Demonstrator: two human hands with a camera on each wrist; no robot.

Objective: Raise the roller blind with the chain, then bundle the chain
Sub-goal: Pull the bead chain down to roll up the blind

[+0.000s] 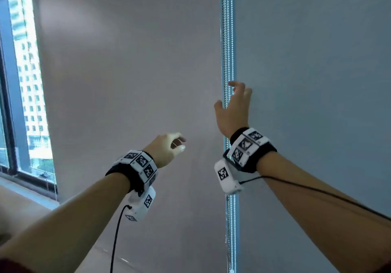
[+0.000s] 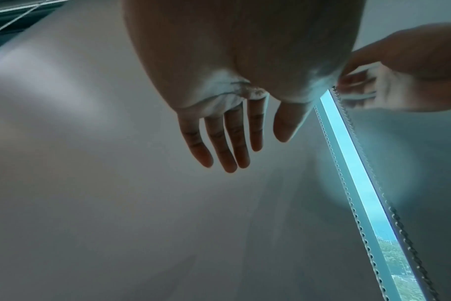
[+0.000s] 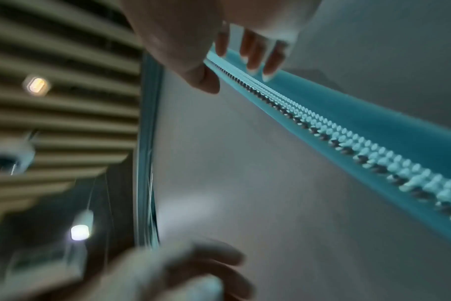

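Your right hand [image 1: 232,107] was raised to the chain [image 1: 227,39], fingers spread wide and closed on nothing, thumb on one side of the strands and fingers on the other, probably to take hold for a pull. The chain hung in the gap between two blinds [image 1: 131,82], directly ahead of that palm. Your left hand [image 1: 167,147] hovered lower, relaxed and empty. The right wrist view alone showed the fingertips [image 3: 252,63] just over the beads.
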